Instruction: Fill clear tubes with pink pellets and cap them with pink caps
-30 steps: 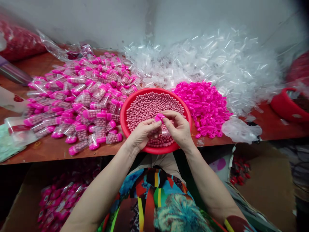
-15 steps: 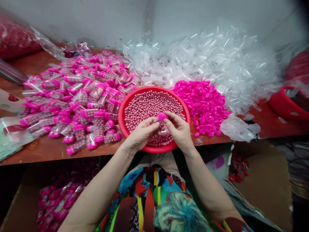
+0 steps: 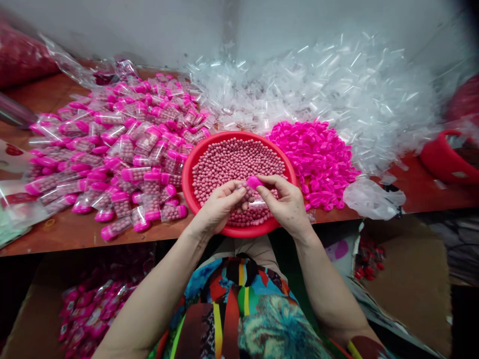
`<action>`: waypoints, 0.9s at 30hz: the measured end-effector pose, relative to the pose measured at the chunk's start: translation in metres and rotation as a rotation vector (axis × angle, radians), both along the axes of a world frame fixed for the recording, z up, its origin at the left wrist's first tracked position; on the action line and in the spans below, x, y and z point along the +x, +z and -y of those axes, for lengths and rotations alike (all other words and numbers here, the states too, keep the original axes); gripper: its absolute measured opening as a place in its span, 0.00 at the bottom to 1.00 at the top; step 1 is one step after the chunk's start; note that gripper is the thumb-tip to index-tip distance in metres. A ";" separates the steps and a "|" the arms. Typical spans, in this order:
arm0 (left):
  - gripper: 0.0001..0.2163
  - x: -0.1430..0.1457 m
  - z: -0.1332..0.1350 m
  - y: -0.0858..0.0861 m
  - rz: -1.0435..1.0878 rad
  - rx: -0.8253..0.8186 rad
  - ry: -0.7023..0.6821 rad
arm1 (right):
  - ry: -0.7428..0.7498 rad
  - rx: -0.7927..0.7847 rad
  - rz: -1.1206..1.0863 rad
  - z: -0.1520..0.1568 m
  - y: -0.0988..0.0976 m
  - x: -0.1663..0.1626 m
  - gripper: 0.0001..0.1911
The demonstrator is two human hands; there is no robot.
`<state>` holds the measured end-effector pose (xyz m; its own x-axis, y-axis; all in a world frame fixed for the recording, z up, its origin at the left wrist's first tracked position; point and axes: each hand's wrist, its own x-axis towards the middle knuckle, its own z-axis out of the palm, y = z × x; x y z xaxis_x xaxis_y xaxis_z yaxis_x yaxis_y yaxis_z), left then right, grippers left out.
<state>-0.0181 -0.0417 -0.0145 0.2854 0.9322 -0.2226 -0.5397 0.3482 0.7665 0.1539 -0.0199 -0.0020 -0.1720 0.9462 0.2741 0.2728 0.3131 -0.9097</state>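
Observation:
Over the near half of a red bowl point(image 3: 194, 164) full of small pink balls point(image 3: 232, 159), both my hands meet. A small clear tube with a pink cap point(image 3: 253, 182) stands between them. My left hand point(image 3: 219, 208) pinches the tube from the left with curled fingers. Fingers of my right hand point(image 3: 286, 204) close on the pink cap and the tube from the right. The tube's lower part is mostly hidden by my fingers.
A big heap of filled, pink-capped tubes point(image 3: 112, 144) covers the left of the brown table point(image 3: 67, 232). Loose pink caps point(image 3: 314, 154) lie right of the bowl, clear empty tubes point(image 3: 329, 89) behind. A second red bowl point(image 3: 445, 162) stands far right. A box of filled tubes point(image 3: 86, 314) sits below left.
Both hands stay together on the capped tube over the bowl, shifting only slightly to the right. The camera has tilted a little.

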 end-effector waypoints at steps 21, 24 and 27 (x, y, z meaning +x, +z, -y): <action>0.12 0.003 0.000 0.003 -0.079 0.021 -0.026 | 0.003 -0.166 -0.149 0.001 -0.006 -0.004 0.13; 0.11 0.003 0.000 0.003 -0.074 0.029 -0.031 | -0.001 -0.107 -0.099 0.002 -0.008 -0.004 0.12; 0.12 0.003 -0.001 0.003 -0.067 -0.002 -0.009 | 0.003 0.002 0.007 0.004 -0.009 -0.005 0.12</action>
